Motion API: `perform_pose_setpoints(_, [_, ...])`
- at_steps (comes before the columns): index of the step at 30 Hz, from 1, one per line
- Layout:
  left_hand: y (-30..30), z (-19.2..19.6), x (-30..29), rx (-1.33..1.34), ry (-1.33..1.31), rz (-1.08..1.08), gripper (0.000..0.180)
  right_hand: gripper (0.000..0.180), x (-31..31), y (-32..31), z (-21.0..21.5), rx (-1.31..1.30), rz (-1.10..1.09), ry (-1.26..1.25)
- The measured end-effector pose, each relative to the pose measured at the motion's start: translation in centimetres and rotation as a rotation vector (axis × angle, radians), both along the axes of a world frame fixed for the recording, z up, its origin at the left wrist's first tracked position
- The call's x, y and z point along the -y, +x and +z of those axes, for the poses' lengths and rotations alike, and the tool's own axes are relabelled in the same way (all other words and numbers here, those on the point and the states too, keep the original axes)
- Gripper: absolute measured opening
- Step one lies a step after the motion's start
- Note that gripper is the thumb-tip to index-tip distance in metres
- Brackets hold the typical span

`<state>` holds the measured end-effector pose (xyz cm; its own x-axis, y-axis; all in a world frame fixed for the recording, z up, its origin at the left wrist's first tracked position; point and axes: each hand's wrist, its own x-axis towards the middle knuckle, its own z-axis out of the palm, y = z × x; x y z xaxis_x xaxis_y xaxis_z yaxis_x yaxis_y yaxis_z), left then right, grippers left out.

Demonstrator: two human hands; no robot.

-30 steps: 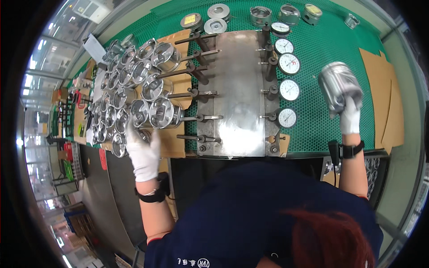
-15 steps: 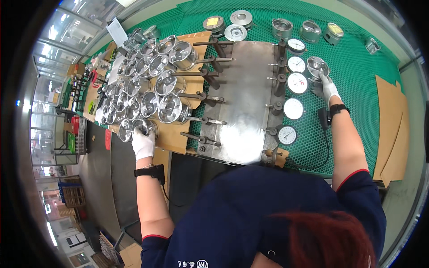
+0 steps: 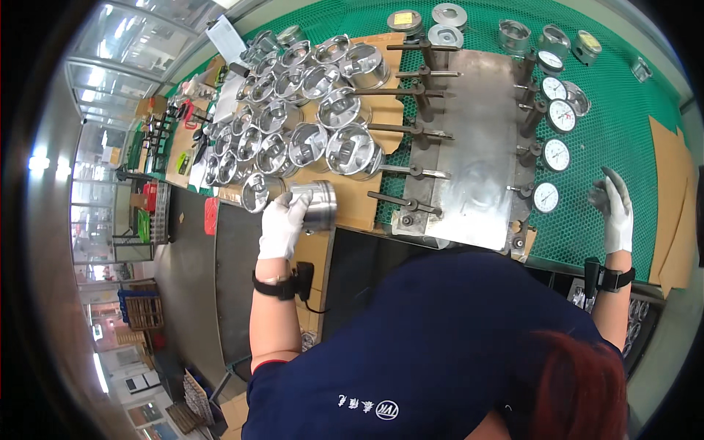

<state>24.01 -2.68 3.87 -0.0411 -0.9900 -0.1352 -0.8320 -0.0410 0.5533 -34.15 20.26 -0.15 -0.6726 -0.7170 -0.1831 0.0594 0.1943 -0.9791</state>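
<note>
Ahead of you a green mesh mat [image 3: 623, 139] covers the bench. On it sits a bare metal fixture plate [image 3: 477, 147], with a row of horizontal pins [image 3: 411, 130] along its left edge and a column of round white dial gauges [image 3: 556, 139] along its right. You have brown cardboard sheets [image 3: 667, 191] lying at the mat's right edge. Beyond the plate, near the far edge, you can see several metal rings and discs [image 3: 447, 15]. Off to your left stand cluttered tables [image 3: 183, 139], with glass partitions [image 3: 117, 66] behind them.
</note>
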Motion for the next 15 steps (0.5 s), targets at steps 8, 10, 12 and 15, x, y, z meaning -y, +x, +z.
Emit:
perform_pose_setpoints(8, [-13.0,6.0,-5.4,-0.917,0.447,-0.239,0.053,0.095,5.1,17.9,7.3,-0.466,0.854,-0.233])
perform_pose_setpoints(10, [-15.0,4.4,-5.4,-1.041,0.641,-0.291,0.05,0.121,5.3,20.5,5.7,-0.419,0.79,-0.292])
perform_pose_setpoints(12, [-16.9,3.8,-4.6,-1.27,1.059,-0.176,0.048,0.129,5.4,20.3,4.6,-0.61,0.667,-0.261])
perform_pose_setpoints(15, [-17.5,1.7,-3.5,-0.416,0.481,-0.673,0.05,0.112,5.7,19.1,3.7,-0.818,0.627,-0.208])
